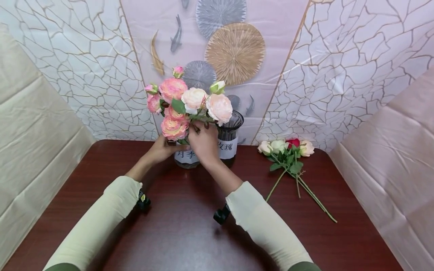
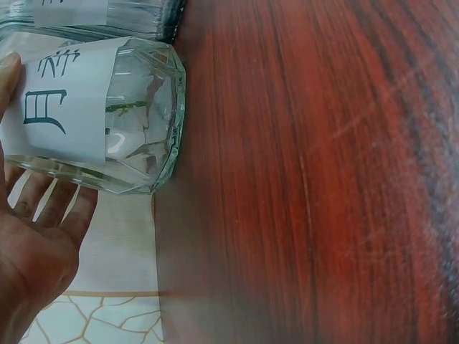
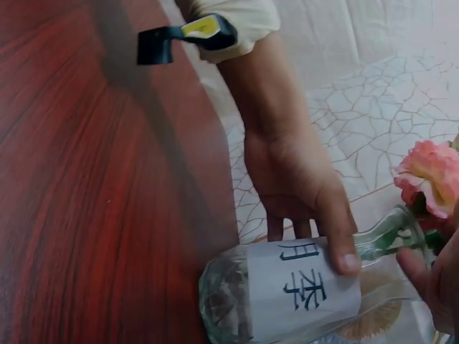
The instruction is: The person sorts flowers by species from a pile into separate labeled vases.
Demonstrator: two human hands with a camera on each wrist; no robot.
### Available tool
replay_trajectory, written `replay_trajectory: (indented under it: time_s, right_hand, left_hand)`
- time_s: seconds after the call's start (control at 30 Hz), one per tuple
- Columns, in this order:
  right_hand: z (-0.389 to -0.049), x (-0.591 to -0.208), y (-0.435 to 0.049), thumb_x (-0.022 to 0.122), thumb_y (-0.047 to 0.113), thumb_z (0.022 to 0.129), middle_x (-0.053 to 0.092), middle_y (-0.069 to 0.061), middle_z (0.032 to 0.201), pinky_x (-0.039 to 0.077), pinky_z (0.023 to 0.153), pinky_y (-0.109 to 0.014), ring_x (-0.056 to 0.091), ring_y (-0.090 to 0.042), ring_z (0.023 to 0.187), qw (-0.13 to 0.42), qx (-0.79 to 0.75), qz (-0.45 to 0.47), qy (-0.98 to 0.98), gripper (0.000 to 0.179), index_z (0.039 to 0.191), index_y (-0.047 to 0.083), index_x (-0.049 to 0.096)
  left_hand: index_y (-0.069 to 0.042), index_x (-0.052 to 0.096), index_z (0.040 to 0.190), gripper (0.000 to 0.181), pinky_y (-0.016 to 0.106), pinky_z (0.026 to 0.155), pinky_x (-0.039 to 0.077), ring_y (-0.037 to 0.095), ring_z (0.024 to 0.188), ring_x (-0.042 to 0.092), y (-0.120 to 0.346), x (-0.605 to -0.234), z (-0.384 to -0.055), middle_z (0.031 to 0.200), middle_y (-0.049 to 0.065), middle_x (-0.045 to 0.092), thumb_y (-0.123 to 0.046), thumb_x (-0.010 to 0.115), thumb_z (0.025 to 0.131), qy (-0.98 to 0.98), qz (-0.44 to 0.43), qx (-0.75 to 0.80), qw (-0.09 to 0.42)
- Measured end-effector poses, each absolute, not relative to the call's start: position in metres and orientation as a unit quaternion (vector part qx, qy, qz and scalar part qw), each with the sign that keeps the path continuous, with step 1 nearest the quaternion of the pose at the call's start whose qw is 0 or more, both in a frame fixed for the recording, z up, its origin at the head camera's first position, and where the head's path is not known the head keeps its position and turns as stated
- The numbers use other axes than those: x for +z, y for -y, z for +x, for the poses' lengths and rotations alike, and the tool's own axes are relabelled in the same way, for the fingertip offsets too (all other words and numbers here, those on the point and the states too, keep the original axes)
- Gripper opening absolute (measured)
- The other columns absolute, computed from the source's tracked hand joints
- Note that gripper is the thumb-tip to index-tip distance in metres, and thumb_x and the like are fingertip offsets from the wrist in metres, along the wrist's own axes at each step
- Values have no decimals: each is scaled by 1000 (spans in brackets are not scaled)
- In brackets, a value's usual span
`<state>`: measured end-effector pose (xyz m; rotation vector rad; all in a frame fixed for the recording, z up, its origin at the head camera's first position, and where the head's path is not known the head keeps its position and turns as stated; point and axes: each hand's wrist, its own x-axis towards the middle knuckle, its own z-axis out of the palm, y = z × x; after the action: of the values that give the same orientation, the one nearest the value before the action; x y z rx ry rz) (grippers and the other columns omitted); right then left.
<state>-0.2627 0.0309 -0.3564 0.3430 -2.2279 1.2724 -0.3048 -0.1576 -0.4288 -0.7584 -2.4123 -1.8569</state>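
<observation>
Tabletop point(image 1: 183, 226) of dark reddish wood fills the lower room, its grain streaked with near-black lines, a pale sheen spreading across the middle and its far corners rounded off. Behind it hangs a printed backdrop point(image 1: 84, 56), white with gold crackle lines at the sides and a pinkish centre of koi and fan-like discs. Cream quilted panels point(image 1: 30, 150) slant in on both flanks, creased here and there. Close to the far edge stands a clear glass vase point(image 1: 187, 164), upright, with a handwritten paper label reading 月季. The person's left hand point(image 1: 164, 150) grips it, thumb across the label and fingers behind the glass. Above the vase mouth, the right hand point(image 1: 205, 143) has its fingers curled round the stems of pink and peach blossoms point(image 1: 173, 89), which crowd over the rim. Just beside it, toward the person's right, is a smoky glass vase point(image 1: 231, 130) labelled 玫瑰. Farther right, cut roses point(image 1: 288, 158), cream, white and red, lie flat with their stems crossing on the wood.
</observation>
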Motion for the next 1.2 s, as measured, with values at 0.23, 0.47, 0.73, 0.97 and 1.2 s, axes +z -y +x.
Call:
replay_trajectory:
  time_s: [0.23, 0.47, 0.73, 0.97, 1.2]
  right_hand:
    - [-257, -359, -31, 63, 24, 110, 85, -8, 113, 61, 92, -56, 77, -32, 98, 211, 447, 129, 860, 27, 111, 15, 89]
    - [-281, -392, -33, 59, 32, 112, 80, -10, 123, 58, 95, -53, 77, -35, 106, 213, 469, 130, 847, 31, 110, 12, 83]
    - [-292, -397, -29, 48, 33, 118, 76, -13, 124, 57, 98, -59, 73, -39, 116, 225, 465, 107, 850, 34, 117, 10, 74]
    - [-315, -399, -22, 45, 34, 119, 70, -11, 146, 51, 122, -53, 65, -32, 144, 179, 493, 70, 848, 39, 144, 16, 69]
    - [-320, -395, -19, 54, 39, 111, 62, -7, 163, 46, 130, -50, 57, -26, 153, 146, 488, 100, 855, 49, 153, 20, 71]
  left_hand:
    - [-18, 48, 168, 81, 43, 119, 49, 23, 148, 54, 160, -430, -304, 165, 9, 59, -4, 86, 98, 770, -249, -588, 9]
    - [-17, 52, 167, 78, 40, 118, 50, 22, 146, 57, 161, -432, -306, 163, 8, 62, -8, 87, 98, 775, -250, -581, 5]
    - [-17, 48, 169, 77, 35, 115, 51, 21, 146, 55, 161, -434, -310, 164, 9, 60, -5, 83, 100, 772, -268, -576, 4]
    - [-16, 52, 167, 75, 29, 111, 54, 18, 140, 60, 160, -433, -309, 162, 8, 63, -9, 84, 100, 770, -261, -582, -7]
    - [-14, 52, 165, 74, 38, 119, 51, 21, 141, 59, 162, -434, -308, 160, 8, 63, -12, 86, 99, 774, -237, -587, -11]
